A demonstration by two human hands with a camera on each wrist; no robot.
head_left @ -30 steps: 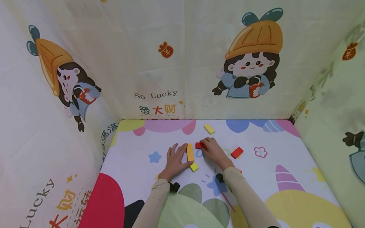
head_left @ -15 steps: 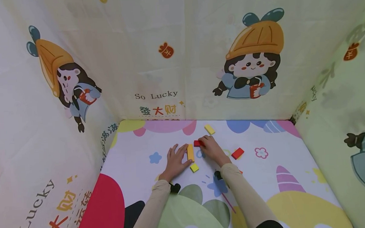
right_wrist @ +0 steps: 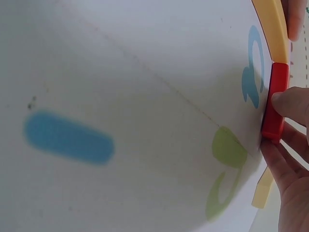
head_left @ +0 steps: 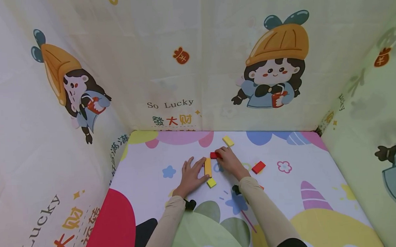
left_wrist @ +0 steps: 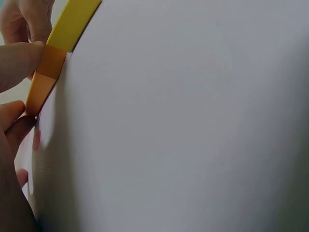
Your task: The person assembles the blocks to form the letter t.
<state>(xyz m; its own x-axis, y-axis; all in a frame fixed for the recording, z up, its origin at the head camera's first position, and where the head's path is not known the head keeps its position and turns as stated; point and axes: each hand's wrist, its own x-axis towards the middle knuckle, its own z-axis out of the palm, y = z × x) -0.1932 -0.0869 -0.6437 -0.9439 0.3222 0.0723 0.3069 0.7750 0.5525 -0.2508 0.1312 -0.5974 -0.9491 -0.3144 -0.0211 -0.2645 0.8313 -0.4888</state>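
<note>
red block (head_left: 213, 155) has slid a touch left and away from the person since a second ago, right hand (head_left: 231, 162) along with it; orange block (head_left: 208, 167) hardly shifts. right hand is clamped on the red block, thumb on one face, fingers round its outer end. left hand (head_left: 191, 178) is clamped on the orange block, thumb toward the near end, fingertips toward the far one. both blocks lie on the bench (head_left: 153, 154), red crosswise at orange's far end, corners meeting or nearly so, can't tell which. to bring these ends together well: left hand should anchor lightly, right hand should nudge red flat along the surface in small pushes so edges square up; too hard a shove would probably skew orange and the near yellow block (head_left: 211, 183) at its other end. fingertips best kept out of the joint. looks: red is plain, slightly glossy, straight-edged; orange is longer-looking, lighter and darker patches in the left wrist view, faces or separate pieces unclear. near yellow is bright, short-looking, a bit angled. loose red block (head_left: 258, 167) sits off to the right, untouched.
</note>
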